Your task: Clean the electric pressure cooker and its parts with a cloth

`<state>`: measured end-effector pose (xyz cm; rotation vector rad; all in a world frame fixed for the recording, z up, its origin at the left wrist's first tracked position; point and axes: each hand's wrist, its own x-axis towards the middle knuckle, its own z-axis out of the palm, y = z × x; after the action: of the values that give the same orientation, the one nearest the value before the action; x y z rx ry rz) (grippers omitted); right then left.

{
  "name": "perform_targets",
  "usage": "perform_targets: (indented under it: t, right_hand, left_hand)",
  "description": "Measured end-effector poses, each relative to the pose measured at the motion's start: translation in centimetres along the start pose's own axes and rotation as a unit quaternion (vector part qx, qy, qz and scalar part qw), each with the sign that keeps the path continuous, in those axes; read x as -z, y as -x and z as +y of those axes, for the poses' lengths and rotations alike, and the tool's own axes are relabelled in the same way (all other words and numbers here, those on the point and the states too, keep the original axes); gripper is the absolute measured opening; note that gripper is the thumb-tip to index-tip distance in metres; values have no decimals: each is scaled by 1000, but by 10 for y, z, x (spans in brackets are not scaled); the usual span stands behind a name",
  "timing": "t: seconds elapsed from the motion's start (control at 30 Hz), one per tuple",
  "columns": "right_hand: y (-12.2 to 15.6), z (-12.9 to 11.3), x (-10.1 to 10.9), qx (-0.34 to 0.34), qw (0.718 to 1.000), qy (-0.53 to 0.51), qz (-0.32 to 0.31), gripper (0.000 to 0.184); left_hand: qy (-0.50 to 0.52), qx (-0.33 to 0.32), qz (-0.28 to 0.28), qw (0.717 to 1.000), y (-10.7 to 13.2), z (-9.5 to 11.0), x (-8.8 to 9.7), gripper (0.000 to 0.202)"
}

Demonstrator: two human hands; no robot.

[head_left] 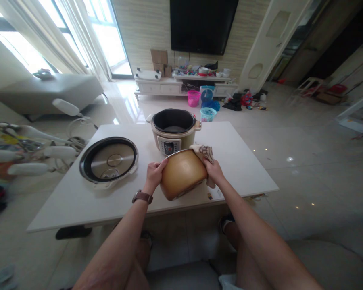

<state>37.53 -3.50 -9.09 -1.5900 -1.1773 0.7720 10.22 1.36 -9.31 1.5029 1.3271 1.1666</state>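
A gold-coloured inner pot point(184, 173) is held tilted above the near part of the white table, its mouth turned away from me. My left hand point(154, 176) grips its left rim, thumb on the outer wall. At the pot's right rim, my right hand point(214, 171) is closed around a patterned cloth point(204, 153), which drapes over the edge. Behind the pot stands the pressure cooker body point(173, 133), uncovered, its dark inside showing and its control panel facing me. The cooker's lid point(110, 161) lies upside down on the table to the left.
Everything stands on a white table point(230, 161). Left of it, a stand with several white padded arms point(65, 151) reaches close to the table edge. Beyond, a pink basket point(193, 98) and a light blue basket point(208, 114) sit on the tiled floor, before a low cabinet point(160, 88).
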Motion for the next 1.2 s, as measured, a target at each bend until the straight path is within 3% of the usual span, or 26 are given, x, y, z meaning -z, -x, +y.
perform_targets:
  t: [0.07,0.13,0.27,0.43,0.53,0.6,0.7,0.8,0.9,1.03,1.13,1.2]
  right_hand:
    - [-9,14,1,-85,996,-11,18,44]
    - [-14,21,2,-126,991,-15,31,44]
    - [-16,20,3,-126,991,5,45,46]
    - [-11,6,-2,-93,995,8,23,47]
    - [6,-16,-8,-15,999,19,25,47]
    - [22,-37,-14,99,994,55,-3,47]
    - [44,-67,-20,270,945,153,-104,62]
    - [48,-80,-20,310,916,202,-156,69]
    - [31,-71,-14,257,949,142,-112,57]
    - [1,-33,-7,80,996,34,-20,47]
    - [-14,2,-5,-65,997,-18,31,48]
    - [-19,20,-5,-132,989,-64,31,47]
  left_hand:
    - [22,3,14,1000,2,-13,0,71]
    - [36,4,3,999,3,-23,3,71]
    - [46,-26,-41,998,-1,-24,12,66]
    - [18,-4,-25,1000,-4,1,11,67]
    - [-9,18,-18,1000,-5,9,7,69]
    - [-15,20,-19,999,-5,10,5,67]
    - [-28,10,-17,999,-7,10,4,62]
    - [-33,5,-10,999,-8,9,5,60]
    - [-22,15,1,1000,-8,8,4,65]
    - [2,12,14,1000,-5,-7,1,72]
    - [22,9,16,1000,-1,-28,2,75]
    - [26,9,-4,1000,2,-41,5,76]
